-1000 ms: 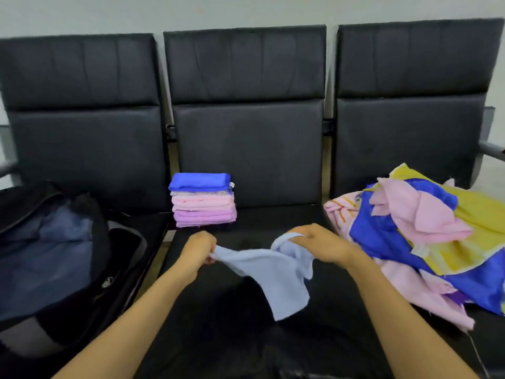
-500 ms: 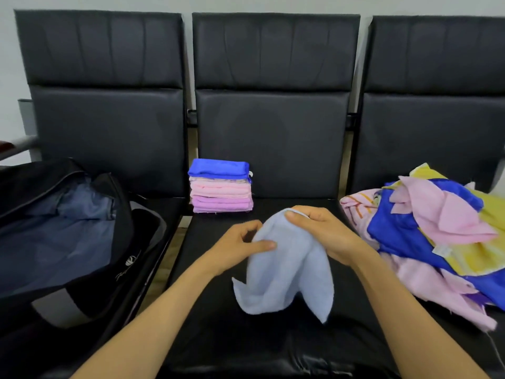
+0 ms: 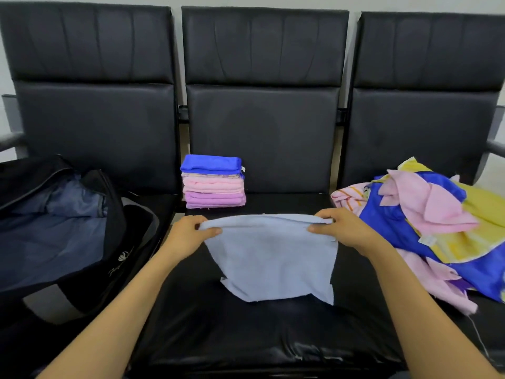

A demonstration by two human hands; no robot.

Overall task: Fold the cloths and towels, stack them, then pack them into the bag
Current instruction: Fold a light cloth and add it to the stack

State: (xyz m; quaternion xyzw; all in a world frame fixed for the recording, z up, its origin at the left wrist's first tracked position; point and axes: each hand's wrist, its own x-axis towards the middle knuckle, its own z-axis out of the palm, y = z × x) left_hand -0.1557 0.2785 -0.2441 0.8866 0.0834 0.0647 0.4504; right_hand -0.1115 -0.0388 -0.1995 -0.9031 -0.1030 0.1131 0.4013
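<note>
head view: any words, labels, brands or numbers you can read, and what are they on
Nothing can be read.
Black bag: round emblem and white script on its side, too blurred to read.
Folded stack: white tag, too small to read.
Pile of unfolded cloths: white label, too small to read.
Light blue cloth: no text shows.

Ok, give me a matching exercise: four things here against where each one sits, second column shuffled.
1 bag
2 folded stack
3 light blue cloth
4 loose pile

A gripped by the left hand and right hand
B on the right chair
C open on the left chair
D at the back of the middle chair

Pairs: 1-C, 2-D, 3-A, 4-B
</note>
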